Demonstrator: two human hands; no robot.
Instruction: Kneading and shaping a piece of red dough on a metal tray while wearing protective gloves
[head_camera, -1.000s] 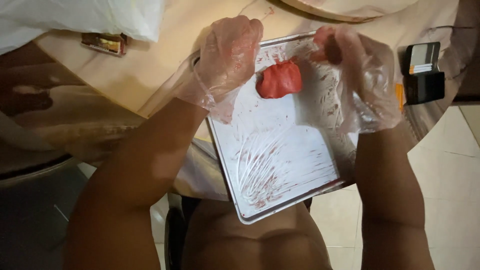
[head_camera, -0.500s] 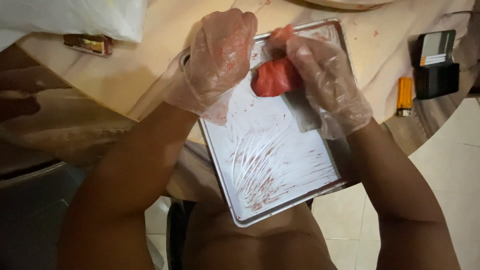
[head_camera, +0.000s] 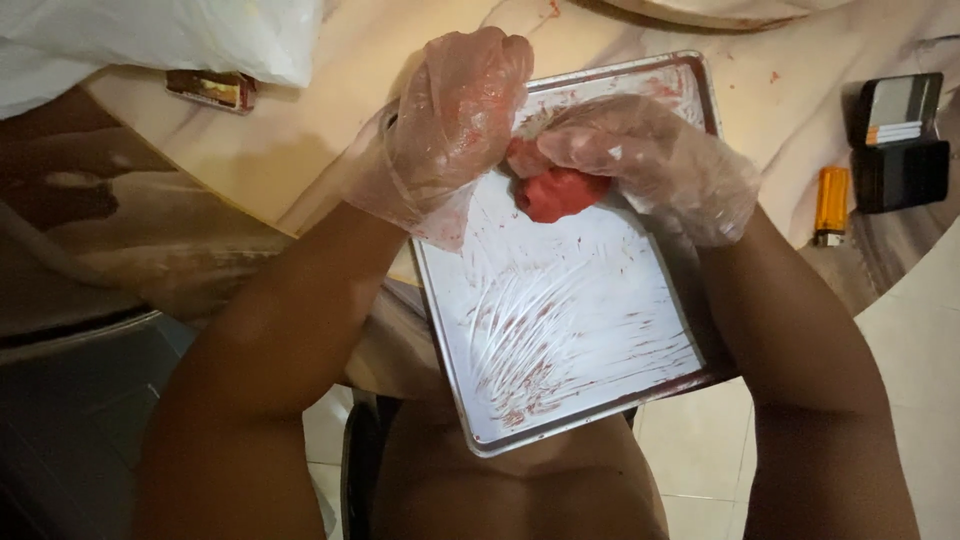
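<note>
A lump of red paste (head_camera: 556, 192) lies at the far end of a smeared metal tray (head_camera: 560, 340) that overhangs the table edge. Both my hands wear thin clear plastic gloves stained red. My left hand (head_camera: 455, 120) is curled at the tray's far left corner, its fingers touching the lump's left side. My right hand (head_camera: 650, 160) lies over the lump from the right, fingers closed around its top. Much of the lump is hidden under the two gloves.
A marbled table top (head_camera: 330, 150) carries the tray. An orange lighter (head_camera: 831, 203) and an open black case (head_camera: 900, 140) lie to the right. A white plastic bag (head_camera: 150, 40) and a small packet (head_camera: 212, 88) sit at the far left. Tiled floor shows below.
My right hand has come down from above the tray's far corner onto the red lump and closed over it. My left hand has stayed at the tray's far left, drawing in toward the lump.
</note>
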